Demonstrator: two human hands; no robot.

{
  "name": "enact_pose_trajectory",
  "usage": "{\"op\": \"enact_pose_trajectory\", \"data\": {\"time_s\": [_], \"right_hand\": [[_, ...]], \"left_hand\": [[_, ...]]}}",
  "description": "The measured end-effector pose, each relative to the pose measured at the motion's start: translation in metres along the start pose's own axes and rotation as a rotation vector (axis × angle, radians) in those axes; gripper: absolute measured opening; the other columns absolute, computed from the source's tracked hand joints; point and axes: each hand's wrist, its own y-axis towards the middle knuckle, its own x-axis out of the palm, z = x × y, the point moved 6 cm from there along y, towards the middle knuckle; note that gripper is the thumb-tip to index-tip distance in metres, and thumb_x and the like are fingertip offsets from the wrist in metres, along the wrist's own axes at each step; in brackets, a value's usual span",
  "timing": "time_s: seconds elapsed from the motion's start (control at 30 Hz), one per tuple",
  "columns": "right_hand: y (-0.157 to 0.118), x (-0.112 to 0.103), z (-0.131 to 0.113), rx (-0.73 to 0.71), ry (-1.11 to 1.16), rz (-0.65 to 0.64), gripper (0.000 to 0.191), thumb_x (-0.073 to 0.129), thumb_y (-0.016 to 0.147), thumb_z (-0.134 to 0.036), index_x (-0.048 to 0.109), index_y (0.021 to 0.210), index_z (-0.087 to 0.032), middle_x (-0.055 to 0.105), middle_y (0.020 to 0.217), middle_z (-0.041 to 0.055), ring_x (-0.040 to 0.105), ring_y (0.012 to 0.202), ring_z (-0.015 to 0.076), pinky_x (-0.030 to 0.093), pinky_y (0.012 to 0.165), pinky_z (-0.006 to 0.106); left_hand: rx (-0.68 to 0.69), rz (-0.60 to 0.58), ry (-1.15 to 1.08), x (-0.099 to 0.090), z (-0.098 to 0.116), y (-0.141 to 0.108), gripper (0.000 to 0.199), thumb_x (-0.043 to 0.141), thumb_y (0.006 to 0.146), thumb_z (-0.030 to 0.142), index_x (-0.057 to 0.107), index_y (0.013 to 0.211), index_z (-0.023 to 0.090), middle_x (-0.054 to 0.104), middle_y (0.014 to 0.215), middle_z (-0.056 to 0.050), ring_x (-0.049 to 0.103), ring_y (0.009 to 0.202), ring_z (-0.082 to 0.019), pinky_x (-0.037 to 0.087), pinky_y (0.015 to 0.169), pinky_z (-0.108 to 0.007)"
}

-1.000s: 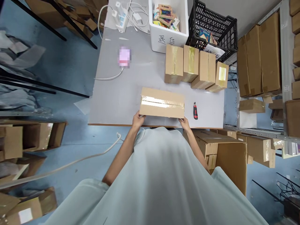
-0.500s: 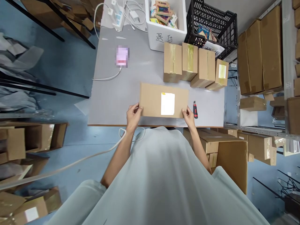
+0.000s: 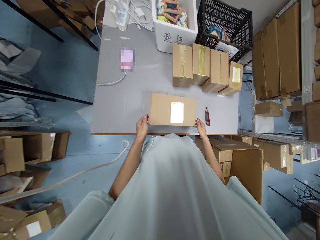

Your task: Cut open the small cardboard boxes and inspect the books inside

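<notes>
A flat brown cardboard box (image 3: 160, 110) with a white label (image 3: 177, 112) on its upper face is in front of me, near the table's front edge. My left hand (image 3: 142, 126) grips its near left corner, fingers bent around the end. At the near right corner, the fingertips of my right hand (image 3: 200, 127) are closed on the box's edge. The undersides of the fingers are hidden. Just right of the box lies a red and black box cutter (image 3: 207, 116), apart from my right hand.
Several taped cardboard boxes (image 3: 182, 65) stand in a row behind. Further back are a white bin (image 3: 175, 36) and a black plastic crate (image 3: 240, 30). A pixelated pink object (image 3: 127, 59) with a cable lies left. An open carton (image 3: 246, 173) stands below, on the right.
The cardboard box now looks smaller and lower, farther from the camera, with both hands still at its ends. The whole view has shifted slightly to the left.
</notes>
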Motion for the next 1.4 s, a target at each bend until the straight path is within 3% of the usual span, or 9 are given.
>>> {"op": "enact_pose_trajectory", "data": {"time_s": [0.1, 0.2, 0.33, 0.5, 0.77, 0.97, 1.17, 1.27, 1.4], "right_hand": [[-0.010, 0.003, 0.016, 0.063, -0.001, -0.028, 0.060, 0.064, 0.102, -0.064, 0.079, 0.140, -0.020, 0.086, 0.134, 0.0163, 0.081, 0.125, 0.0330, 0.064, 0.115, 0.058], [-0.020, 0.010, 0.017, 0.022, -0.001, -0.067, 0.049, 0.073, 0.095, -0.057, 0.085, 0.125, -0.021, 0.089, 0.124, 0.0114, 0.081, 0.124, 0.0324, 0.059, 0.122, 0.056], [-0.026, 0.013, 0.002, -0.046, 0.018, -0.081, 0.054, 0.079, 0.087, -0.058, 0.086, 0.122, -0.017, 0.087, 0.132, 0.0156, 0.078, 0.135, 0.0372, 0.054, 0.130, 0.054], [-0.026, 0.006, -0.036, -0.145, 0.095, -0.035, 0.074, 0.084, 0.086, -0.066, 0.082, 0.140, -0.016, 0.081, 0.149, 0.0172, 0.074, 0.148, 0.0385, 0.053, 0.134, 0.057], [-0.008, 0.002, -0.109, -0.250, 0.034, -0.005, 0.074, 0.083, 0.091, -0.071, 0.083, 0.142, -0.018, 0.078, 0.154, 0.0144, 0.070, 0.153, 0.0377, 0.048, 0.139, 0.057], [-0.010, 0.037, -0.105, -0.257, -0.163, -0.054, 0.078, 0.067, 0.102, -0.074, 0.075, 0.152, -0.014, 0.074, 0.159, 0.0216, 0.071, 0.149, 0.0397, 0.056, 0.130, 0.059], [-0.019, 0.071, -0.110, -0.331, -0.589, 0.021, 0.085, 0.045, 0.115, -0.071, 0.058, 0.166, -0.003, 0.056, 0.173, 0.0315, 0.047, 0.169, 0.0433, 0.036, 0.143, 0.060], [-0.015, 0.069, -0.111, -0.301, -0.651, 0.049, 0.086, 0.038, 0.116, -0.068, 0.059, 0.162, 0.001, 0.054, 0.172, 0.0367, 0.046, 0.168, 0.0477, 0.036, 0.141, 0.064], [-0.008, 0.039, -0.106, -0.266, -0.666, 0.131, 0.082, 0.037, 0.115, -0.071, 0.067, 0.150, -0.003, 0.062, 0.163, 0.0371, 0.053, 0.162, 0.0479, 0.037, 0.139, 0.064]], "left_hand": [[-0.155, -0.035, -0.102, 0.001, -0.017, -0.009, 0.053, 0.046, 0.114, 0.054, 0.077, 0.139, 0.019, 0.078, 0.150, -0.018, 0.070, 0.149, -0.030, 0.055, 0.127, -0.051], [-0.130, -0.120, -0.111, 0.005, -0.017, -0.018, 0.064, 0.041, 0.116, 0.063, 0.077, 0.141, 0.016, 0.076, 0.153, -0.021, 0.067, 0.152, -0.031, 0.055, 0.128, -0.049], [-0.063, -0.118, -0.084, 0.002, -0.007, -0.023, 0.082, 0.034, 0.114, 0.078, 0.079, 0.137, 0.014, 0.079, 0.143, -0.024, 0.072, 0.145, -0.035, 0.059, 0.124, -0.053], [0.145, -0.023, -0.046, -0.014, 0.028, -0.018, 0.084, 0.037, 0.111, 0.084, 0.080, 0.130, 0.015, 0.082, 0.129, -0.020, 0.077, 0.130, -0.033, 0.061, 0.117, -0.051], [0.409, 0.099, 0.109, -0.035, 0.097, -0.009, 0.051, 0.051, 0.117, 0.059, 0.082, 0.129, 0.021, 0.076, 0.126, -0.012, 0.071, 0.129, -0.028, 0.056, 0.119, -0.041], [0.275, 0.018, 0.245, -0.036, 0.090, 0.007, 0.042, 0.063, 0.108, 0.040, 0.080, 0.141, 0.019, 0.074, 0.131, -0.013, 0.071, 0.127, -0.031, 0.056, 0.120, -0.043], [0.298, 0.018, 0.472, -0.026, 0.103, 0.005, 0.044, 0.064, 0.105, 0.032, 0.076, 0.144, 0.015, 0.072, 0.130, -0.019, 0.070, 0.129, -0.039, 0.053, 0.120, -0.050], [0.376, -0.006, 0.610, -0.020, 0.128, -0.008, 0.037, 0.058, 0.109, 0.032, 0.079, 0.134, 0.015, 0.074, 0.121, -0.020, 0.070, 0.126, -0.043, 0.053, 0.116, -0.052], [0.445, -0.070, 0.758, 0.000, 0.166, -0.040, 0.042, 0.049, 0.115, 0.034, 0.077, 0.137, 0.013, 0.074, 0.123, -0.022, 0.075, 0.110, -0.041, 0.056, 0.101, -0.049]]}}
